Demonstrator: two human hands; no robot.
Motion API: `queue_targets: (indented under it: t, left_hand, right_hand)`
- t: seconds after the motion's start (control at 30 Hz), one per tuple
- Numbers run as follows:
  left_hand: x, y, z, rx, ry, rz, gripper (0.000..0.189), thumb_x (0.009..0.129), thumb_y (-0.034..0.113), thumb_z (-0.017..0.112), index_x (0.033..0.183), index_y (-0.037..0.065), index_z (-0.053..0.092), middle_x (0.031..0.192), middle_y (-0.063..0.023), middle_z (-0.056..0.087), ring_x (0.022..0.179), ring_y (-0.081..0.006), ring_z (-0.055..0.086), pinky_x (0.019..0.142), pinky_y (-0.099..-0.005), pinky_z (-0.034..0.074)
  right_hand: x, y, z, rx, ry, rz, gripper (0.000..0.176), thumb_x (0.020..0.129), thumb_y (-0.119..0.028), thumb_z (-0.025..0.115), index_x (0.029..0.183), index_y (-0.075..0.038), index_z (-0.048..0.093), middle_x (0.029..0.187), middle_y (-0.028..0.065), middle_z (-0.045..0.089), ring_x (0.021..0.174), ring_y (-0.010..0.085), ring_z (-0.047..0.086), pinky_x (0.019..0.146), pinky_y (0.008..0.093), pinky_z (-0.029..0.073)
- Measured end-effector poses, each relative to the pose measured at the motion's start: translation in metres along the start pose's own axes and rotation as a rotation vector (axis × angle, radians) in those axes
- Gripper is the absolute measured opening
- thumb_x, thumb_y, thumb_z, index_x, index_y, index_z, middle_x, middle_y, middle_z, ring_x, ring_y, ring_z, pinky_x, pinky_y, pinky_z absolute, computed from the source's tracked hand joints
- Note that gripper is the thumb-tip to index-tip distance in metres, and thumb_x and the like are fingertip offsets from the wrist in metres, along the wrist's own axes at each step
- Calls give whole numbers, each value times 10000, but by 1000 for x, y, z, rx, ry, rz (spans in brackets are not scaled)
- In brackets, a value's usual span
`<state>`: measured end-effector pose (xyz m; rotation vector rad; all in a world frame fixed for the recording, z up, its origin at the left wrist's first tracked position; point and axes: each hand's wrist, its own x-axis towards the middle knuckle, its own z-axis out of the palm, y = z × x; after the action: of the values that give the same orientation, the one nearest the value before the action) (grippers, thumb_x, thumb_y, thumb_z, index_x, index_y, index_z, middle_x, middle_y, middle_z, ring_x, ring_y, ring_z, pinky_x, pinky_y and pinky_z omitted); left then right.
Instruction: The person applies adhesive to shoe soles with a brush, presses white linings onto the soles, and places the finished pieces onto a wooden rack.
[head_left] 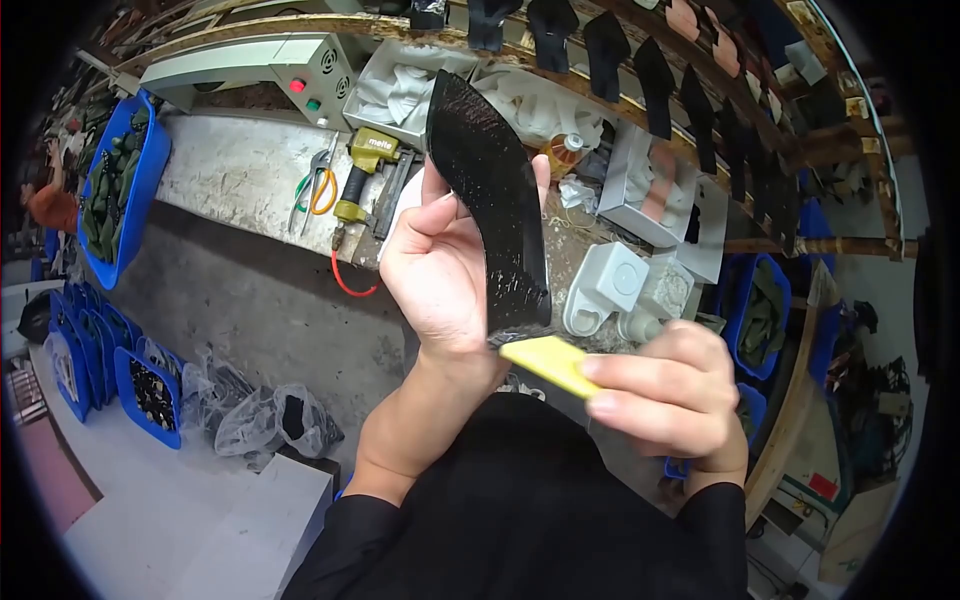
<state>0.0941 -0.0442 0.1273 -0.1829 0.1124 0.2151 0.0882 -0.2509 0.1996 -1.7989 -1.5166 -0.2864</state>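
Observation:
A long, curved, glossy black shoe-upper piece [485, 190] with small light specks lies across my left hand [440, 270]. My left palm is turned up beneath it, with the thumb at its left edge and a fingertip showing past its right edge. In my right hand [675, 395] a flat yellow piece [548, 362], like a scraper or stiff pad, is pinched between thumb and fingers. Its far corner is right at the lower end of the black piece, by my left wrist.
On the workbench [235, 165] lie a yellow air stapler [365, 170] with a red hose and scissors [322, 185]. White containers [605, 285] and an amber bottle [565, 155] stand to the right. Black pieces [605, 55] hang from a rack overhead. Blue baskets [150, 190] flank the bench.

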Motion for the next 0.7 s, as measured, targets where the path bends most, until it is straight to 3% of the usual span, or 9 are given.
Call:
queue_targets:
  t: [0.1,0.23,0.43,0.57,0.7]
  left_hand:
    - [2,4,0,31,-19,22,519,869,18,428,1330,89,656,1255,-114,740,1158,-248,700,1222,-580,379]
    - [4,3,-1,41,31,29,513,875,16,429,1331,84,654,1258,-122,738,1161,-259,698,1211,-574,394]
    - [0,8,-3,4,20,-13,462,908,74,439,1310,66,666,1269,-136,734,1181,-279,692,1214,-566,389]
    - [3,10,-1,-161,-45,-199,469,951,183,452,1325,-33,634,1381,-207,660,1329,-352,603,1290,-635,221]
    - [2,16,7,-176,6,-209,504,970,228,446,1363,-46,600,1425,-224,623,1370,-369,562,1298,-638,182]
  right_hand:
    - [9,9,3,5,-61,-7,154,903,-72,756,1048,-118,780,1060,54,785,697,98,552,581,219,419]
    - [21,8,-5,-9,-75,130,143,904,-67,754,1038,-111,781,1033,49,790,674,104,552,592,231,428]
    - [13,5,-12,113,2,69,121,914,-68,748,1022,-111,779,1050,48,790,679,113,558,606,250,437]
    - [21,22,-11,-7,-160,-10,96,930,-81,740,1012,-119,774,1072,26,790,724,115,558,620,263,443]
    - [31,22,-14,43,-87,-78,87,931,-90,744,1005,-129,771,1084,5,789,759,111,554,633,254,441]
